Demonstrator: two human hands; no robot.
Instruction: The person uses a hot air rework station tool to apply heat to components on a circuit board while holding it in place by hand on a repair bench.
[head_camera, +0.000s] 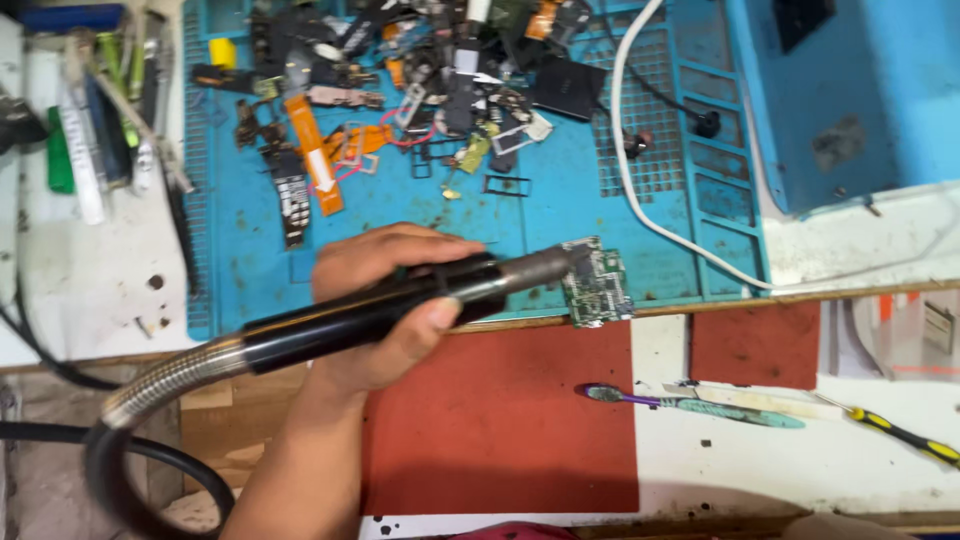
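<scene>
The fingers (400, 250) of the left hand (385, 300) are wrapped around a black hot-air handle (370, 310), its metal nozzle (535, 268) held at the green circuit board (597, 283) (on the blue mat's (400, 215) front edge). Heating seems underway; nothing is seen lifted off. No right hand is seen

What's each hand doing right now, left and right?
Left hand: closed around the black hot-air wand, nozzle at the green circuit board.
Right hand: not in view.
</scene>
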